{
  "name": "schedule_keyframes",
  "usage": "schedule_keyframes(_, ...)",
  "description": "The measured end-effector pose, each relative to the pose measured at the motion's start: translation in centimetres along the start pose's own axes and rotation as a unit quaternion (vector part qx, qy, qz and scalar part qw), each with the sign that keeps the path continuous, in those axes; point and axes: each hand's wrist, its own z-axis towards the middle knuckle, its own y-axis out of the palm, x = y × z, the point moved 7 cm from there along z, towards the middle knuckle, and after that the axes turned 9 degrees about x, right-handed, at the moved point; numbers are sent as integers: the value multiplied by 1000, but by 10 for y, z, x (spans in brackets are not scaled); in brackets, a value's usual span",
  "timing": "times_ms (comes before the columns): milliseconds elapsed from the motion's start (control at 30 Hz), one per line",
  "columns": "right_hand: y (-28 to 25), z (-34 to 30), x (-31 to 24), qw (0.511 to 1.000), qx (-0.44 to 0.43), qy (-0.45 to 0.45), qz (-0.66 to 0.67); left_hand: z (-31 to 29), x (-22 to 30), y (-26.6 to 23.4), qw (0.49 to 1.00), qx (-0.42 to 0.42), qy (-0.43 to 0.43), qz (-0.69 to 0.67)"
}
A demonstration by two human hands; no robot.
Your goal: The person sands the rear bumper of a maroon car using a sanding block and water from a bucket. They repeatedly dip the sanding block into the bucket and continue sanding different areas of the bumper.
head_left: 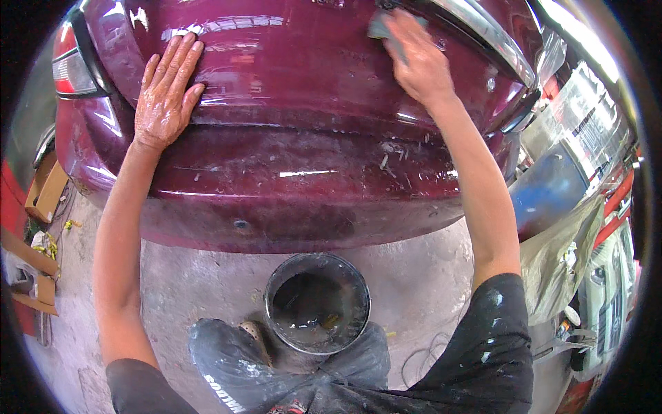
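A wet, purple-red car rear [276,162] stretches in front of me, with the trunk lid above and the bumper below. My left hand [167,96] lies flat on the left part of the trunk lid, fingers stretched out and skin wet, holding nothing. At the far right of the lid my right hand [418,62] presses a flat grey pad [378,26] against the paint. That hand is slightly blurred, and its fingers partly cover the pad. Droplets and whitish wet streaks show on the paint below.
A black bucket [346,270] of dark water stands on the concrete floor between my knees. The left tail light [72,62] is beside my left hand. Cardboard boxes [47,186] sit at the left; a blue drum [552,190] and plastic sheeting [558,265] are at the right.
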Motion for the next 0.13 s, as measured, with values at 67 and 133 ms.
schedule_keyframes(67, -13, -24, 32, 1000, 14, 24, 5, 2, 2, 0, 1000, 0, -7, 12)
schedule_keyframes(133, -9, -25, 30, 999, 36, 19, 0, 0, 1, 4, 1000, -4, -11, 18)
